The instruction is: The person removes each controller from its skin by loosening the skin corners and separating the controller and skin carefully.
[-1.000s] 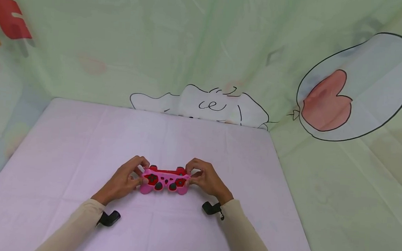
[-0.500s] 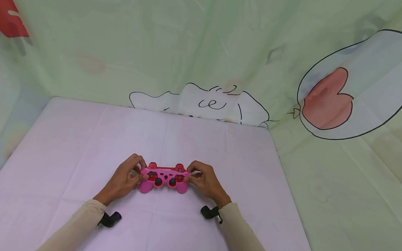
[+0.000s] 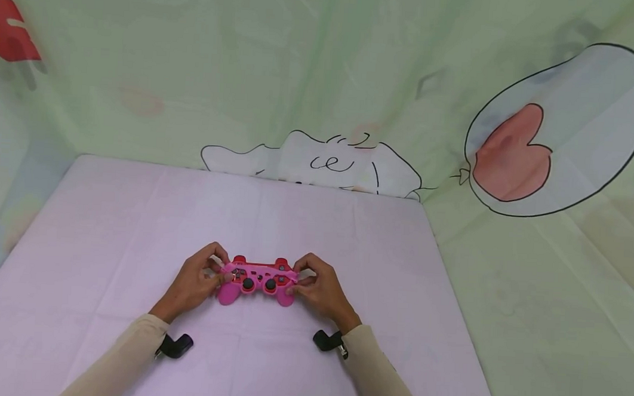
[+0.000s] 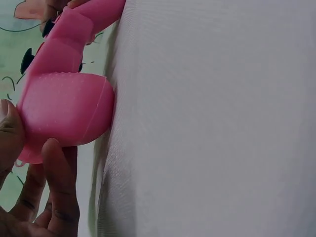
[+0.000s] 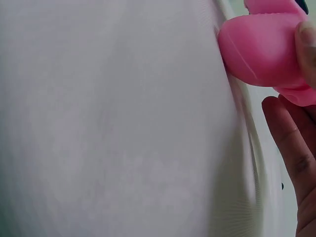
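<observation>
A red game controller [image 3: 239,259] with dark thumbsticks sits in a pink silicone cover [image 3: 229,294] on the table. Its red back edge and shoulder buttons show above the cover's upper rim. My left hand [image 3: 197,278] pinches the cover at the left end, thumb on the front face. At the other end, my right hand [image 3: 323,288] pinches the cover's corner between thumb and fingers. The left wrist view shows one rounded pink grip [image 4: 66,108] against the cloth, with my thumb and fingers beside it. In the right wrist view, the opposite grip [image 5: 261,52] has my thumb on it.
A pale pinkish cloth covers the table [image 3: 132,236]. Light green curtains [image 3: 195,66] with cartoon drawings hang behind and at both sides. A black device [image 3: 176,346] is attached at the left wrist, and another black device [image 3: 327,340] at the right.
The controller stays in roughly the same place, with both hands at its ends. My right hand's thumb has shifted slightly lower along the cover's right side. The head view has moved a little.
</observation>
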`<state>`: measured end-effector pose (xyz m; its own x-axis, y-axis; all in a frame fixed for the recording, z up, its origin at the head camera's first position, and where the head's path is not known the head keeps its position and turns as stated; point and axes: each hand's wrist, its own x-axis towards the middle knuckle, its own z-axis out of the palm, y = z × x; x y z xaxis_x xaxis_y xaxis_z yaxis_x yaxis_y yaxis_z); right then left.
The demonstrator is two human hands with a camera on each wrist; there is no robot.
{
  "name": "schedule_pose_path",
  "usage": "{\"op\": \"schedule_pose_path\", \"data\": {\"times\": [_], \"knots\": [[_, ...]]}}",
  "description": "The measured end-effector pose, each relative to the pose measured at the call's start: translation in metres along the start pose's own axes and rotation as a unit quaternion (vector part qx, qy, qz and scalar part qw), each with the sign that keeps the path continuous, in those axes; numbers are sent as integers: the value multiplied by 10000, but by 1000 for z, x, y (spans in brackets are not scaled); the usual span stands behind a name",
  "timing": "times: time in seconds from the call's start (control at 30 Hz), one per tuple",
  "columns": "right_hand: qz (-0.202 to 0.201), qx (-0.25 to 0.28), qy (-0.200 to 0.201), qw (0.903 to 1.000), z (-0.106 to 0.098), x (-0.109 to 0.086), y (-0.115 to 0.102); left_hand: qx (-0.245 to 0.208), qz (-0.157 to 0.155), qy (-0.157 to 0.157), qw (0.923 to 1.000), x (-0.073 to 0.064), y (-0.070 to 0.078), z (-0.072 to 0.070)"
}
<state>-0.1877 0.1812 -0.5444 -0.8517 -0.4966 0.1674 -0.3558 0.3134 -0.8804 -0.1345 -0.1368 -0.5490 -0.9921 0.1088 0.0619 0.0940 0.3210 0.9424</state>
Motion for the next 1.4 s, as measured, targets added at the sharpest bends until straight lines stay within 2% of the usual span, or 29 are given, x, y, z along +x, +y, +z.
{"op": "schedule_pose_path", "data": {"times": [0.17,0.3,0.5,0.77,1.03,1.13,1.23,1.4], "knots": [[153,-58,41,9999,1,0,1,-292,-178,-221,9992,-5,-4,0],[418,-148,-122,9989,2,2,3,-463,-233,-384,9979,-6,-6,-1],[645,-168,-372,9971,0,6,5,-331,-226,-478,9981,-4,-8,-4],[495,-100,-519,9974,-2,9,5,391,85,-392,9984,-1,-8,-5],[216,-287,-543,9979,2,6,3,760,311,-148,9965,-4,-10,-2],[114,-424,-440,9981,4,2,1,702,298,-76,9971,-6,-8,0],[189,-447,-327,9983,5,-3,-1,529,217,-85,9983,-7,-7,0],[336,-196,-187,9991,8,-8,-1,243,-35,-246,9994,-8,-8,-3]]}}
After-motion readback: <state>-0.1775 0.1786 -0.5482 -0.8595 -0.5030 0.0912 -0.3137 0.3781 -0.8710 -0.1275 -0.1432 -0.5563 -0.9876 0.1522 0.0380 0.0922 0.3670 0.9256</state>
